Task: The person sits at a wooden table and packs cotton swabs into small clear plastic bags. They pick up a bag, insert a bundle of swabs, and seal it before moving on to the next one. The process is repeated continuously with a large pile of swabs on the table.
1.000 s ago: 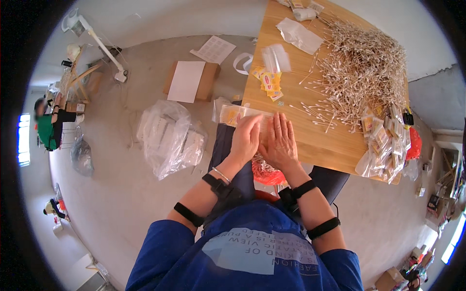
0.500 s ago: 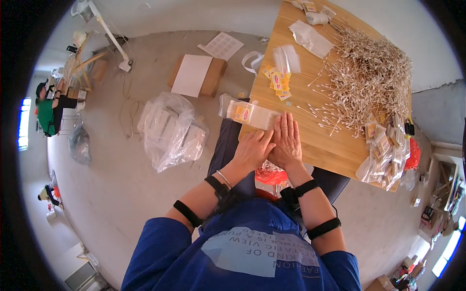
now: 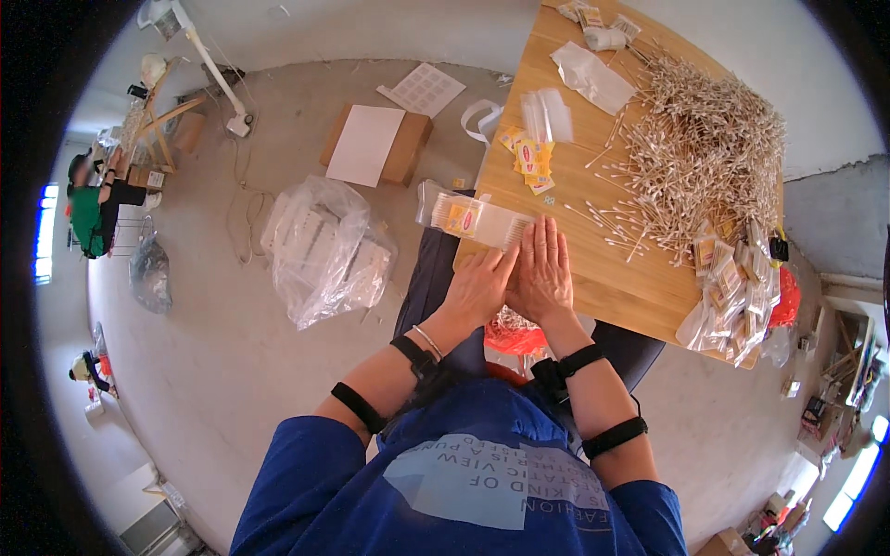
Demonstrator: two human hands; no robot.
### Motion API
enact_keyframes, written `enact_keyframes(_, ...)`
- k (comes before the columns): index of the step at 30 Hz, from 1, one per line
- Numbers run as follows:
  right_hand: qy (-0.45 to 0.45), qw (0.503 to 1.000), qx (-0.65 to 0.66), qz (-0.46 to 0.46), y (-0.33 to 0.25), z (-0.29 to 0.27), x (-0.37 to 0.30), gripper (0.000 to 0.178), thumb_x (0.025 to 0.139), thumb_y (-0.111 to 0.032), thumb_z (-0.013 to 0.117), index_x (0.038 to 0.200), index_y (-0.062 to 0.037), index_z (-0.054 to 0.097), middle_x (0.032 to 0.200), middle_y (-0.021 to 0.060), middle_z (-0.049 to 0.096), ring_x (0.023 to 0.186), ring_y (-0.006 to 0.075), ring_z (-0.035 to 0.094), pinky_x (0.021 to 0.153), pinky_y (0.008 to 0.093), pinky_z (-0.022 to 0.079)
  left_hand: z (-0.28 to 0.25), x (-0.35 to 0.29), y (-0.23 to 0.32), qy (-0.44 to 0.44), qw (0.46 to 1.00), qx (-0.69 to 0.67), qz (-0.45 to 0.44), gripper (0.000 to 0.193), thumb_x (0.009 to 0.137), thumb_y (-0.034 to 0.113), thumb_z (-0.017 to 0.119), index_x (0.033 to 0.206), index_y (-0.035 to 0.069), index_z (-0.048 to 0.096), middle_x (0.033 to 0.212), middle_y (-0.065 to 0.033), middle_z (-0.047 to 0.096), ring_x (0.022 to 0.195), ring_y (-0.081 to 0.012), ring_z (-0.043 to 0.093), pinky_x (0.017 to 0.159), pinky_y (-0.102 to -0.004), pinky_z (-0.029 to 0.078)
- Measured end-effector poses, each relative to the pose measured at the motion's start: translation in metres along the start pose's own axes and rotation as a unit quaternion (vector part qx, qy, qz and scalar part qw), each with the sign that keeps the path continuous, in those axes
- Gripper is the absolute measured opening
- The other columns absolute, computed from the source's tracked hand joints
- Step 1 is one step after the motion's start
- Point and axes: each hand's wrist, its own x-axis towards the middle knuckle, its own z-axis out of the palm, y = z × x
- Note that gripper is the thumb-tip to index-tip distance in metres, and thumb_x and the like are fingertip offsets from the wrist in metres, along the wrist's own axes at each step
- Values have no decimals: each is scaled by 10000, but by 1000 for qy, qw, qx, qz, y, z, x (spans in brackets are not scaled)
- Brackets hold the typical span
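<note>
A clear plastic bag of cotton swabs with a yellow label lies across the left front corner of the wooden table, its left end sticking out past the edge. My left hand rests at the bag's near side, fingers stretched out and the tips touching it. Beside it my right hand lies flat with straight fingers, its tips on the bag's right end. The two hands touch near the thumbs; the left thumb is partly hidden. Further back are yellow labels and empty clear bags.
A large heap of loose cotton swabs covers the table's right side. Several filled bags pile at its right front corner. On the floor stand a cardboard box and a big plastic sack. Another person sits far left.
Both hands stay at the bag. The right hand has shifted very slightly to the left; otherwise the scene looks the same.
</note>
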Motion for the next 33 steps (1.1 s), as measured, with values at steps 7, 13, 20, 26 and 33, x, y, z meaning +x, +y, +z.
enact_keyframes(7, 7, 1000, 5, 2, -1, 0, -1, 907, 822, -465, 589, 1464, 67, 233, 1562, 239, 175, 1473, 367, 120, 1202, 459, 110, -1, 2, -1, -6, 1000, 1, 10, 506, 853, 91, 519, 1355, 44, 469, 1016, -139, 591, 933, -326, 607, 814, -438, 482)
enact_keyframes(13, 7, 1000, 7, 1, 0, 1, -1, 961, 792, -507, 613, 1465, 62, 232, 1565, 233, 169, 1474, 367, 113, 1202, 458, 106, 3, 3, -5, -10, 1000, 1, 11, 470, 862, 98, 514, 1327, 42, 482, 1016, -144, 589, 921, -323, 612, 813, -415, 493)
enact_keyframes(20, -2, 1000, -8, 3, 0, 3, 0, 962, 766, -497, 635, 1457, 58, 258, 1564, 238, 169, 1473, 373, 116, 1202, 462, 103, 1, 8, -2, -6, 1000, -8, -5, 503, 874, 99, 502, 1370, 40, 442, 1027, -147, 590, 947, -330, 613, 808, -421, 512)
enact_keyframes(26, -6, 1000, 7, 2, -2, -4, 0, 950, 770, -492, 625, 1450, 66, 267, 1554, 249, 192, 1467, 382, 135, 1199, 469, 106, 2, 9, -5, -25, 1000, -14, -10, 517, 873, 97, 500, 1382, 46, 427, 1065, -153, 598, 978, -333, 620, 817, -423, 520)
enact_keyframes(33, 13, 1000, 0, 1, -2, 1, 0, 935, 783, -488, 609, 1453, 67, 264, 1548, 252, 205, 1465, 384, 144, 1198, 471, 100, 5, 13, -5, 16, 1000, -12, -10, 498, 866, 87, 513, 1357, 41, 446, 975, -132, 604, 889, -306, 636, 750, -402, 528)
